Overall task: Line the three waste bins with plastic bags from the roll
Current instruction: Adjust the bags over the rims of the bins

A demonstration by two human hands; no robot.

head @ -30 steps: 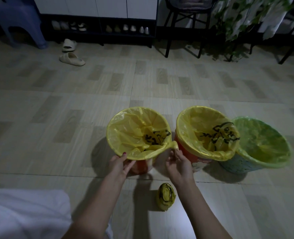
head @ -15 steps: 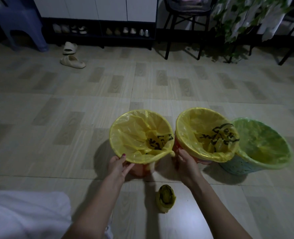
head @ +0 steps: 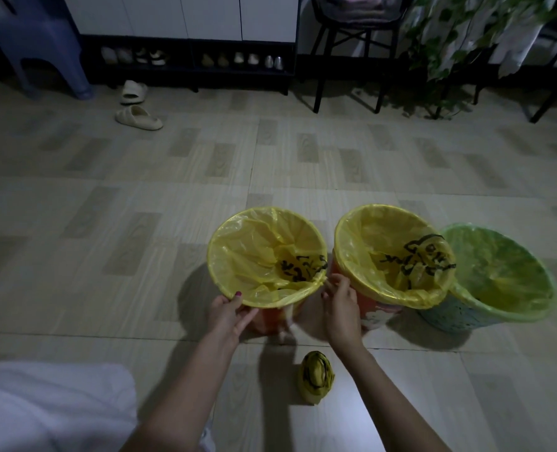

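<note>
Three waste bins stand in a row on the tiled floor. The left bin (head: 272,318) is orange and holds a yellow bag (head: 254,256) folded over its rim. The middle bin (head: 381,313) is orange too, with a yellow bag (head: 384,243). The right bin (head: 446,316) is pale blue with a yellow bag (head: 499,269). My left hand (head: 229,313) grips the left bin's bag edge at the near rim. My right hand (head: 339,298) pinches that bag's edge at the right side of the rim. The yellow bag roll (head: 316,376) lies on the floor near me.
A white cloth (head: 51,406) covers the lower left. Two pale slippers (head: 138,117) lie far left by a shoe rack (head: 192,60). A blue plastic stool (head: 38,44), a black chair (head: 352,60) and a leafy plant (head: 450,53) stand along the back.
The left bin has tipped up from leaning toward me to nearly level. My right hand moved from pulling a stretched corner of bag to holding the edge against the rim.
</note>
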